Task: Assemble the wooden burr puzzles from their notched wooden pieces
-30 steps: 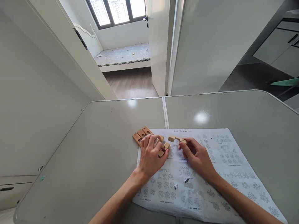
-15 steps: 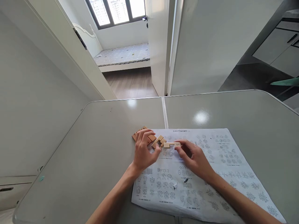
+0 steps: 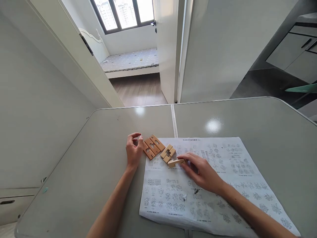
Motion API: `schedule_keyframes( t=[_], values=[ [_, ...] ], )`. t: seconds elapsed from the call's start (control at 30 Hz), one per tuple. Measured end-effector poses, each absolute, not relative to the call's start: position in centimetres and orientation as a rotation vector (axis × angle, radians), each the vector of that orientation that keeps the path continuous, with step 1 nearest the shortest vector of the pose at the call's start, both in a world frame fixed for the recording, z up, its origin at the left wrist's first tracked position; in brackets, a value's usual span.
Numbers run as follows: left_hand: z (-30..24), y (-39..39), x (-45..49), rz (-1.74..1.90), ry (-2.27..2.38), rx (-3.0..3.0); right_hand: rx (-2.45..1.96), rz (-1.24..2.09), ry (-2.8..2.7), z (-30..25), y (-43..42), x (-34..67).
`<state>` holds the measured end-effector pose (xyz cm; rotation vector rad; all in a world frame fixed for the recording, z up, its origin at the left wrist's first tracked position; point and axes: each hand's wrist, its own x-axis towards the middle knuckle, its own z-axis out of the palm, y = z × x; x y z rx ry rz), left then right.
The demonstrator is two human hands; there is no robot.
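My right hand (image 3: 200, 168) pinches a light wooden puzzle piece (image 3: 174, 163) with a notch in it, tilted low over the printed sheet. Just beyond that piece lies a group of pale wooden puzzle pieces (image 3: 164, 156) fitted round a dark gap. Farther left, several reddish-brown wooden puzzle pieces (image 3: 153, 151) with cut-outs and small numbers sit side by side, partly on the sheet. At their left edge is my left hand (image 3: 134, 151), fingers curled and the thumb close to the index finger. Whether anything is between those fingertips is hidden.
A large creased paper sheet (image 3: 213, 211) printed with puzzle diagrams covers part of the grey-green table (image 3: 94, 172). Small dark and white scraps lie on the paper. Beyond the table are an open door (image 3: 168, 49) and a bed (image 3: 131, 61).
My left hand has moved left, from over the brown pieces to their left edge, its fingers more curled. My right hand has shifted slightly left and down, tilting the notched piece.
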<state>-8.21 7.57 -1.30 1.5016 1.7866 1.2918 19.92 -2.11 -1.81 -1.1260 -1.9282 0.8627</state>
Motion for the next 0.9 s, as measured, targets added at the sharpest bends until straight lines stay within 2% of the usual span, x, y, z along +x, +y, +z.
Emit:
schedule_keyframes(
  t=[0.53, 0.9],
  values=[
    [-0.9, 7.0, -7.6, 1.23, 1.808, 1.667, -1.223, 0.643, -1.986, -2.9, -2.2, 19.2],
    [-1.0, 7.2, -7.7, 1.211, 1.795, 1.701, -1.439, 0.558, -1.792, -3.1, -2.1, 19.0]
  ],
)
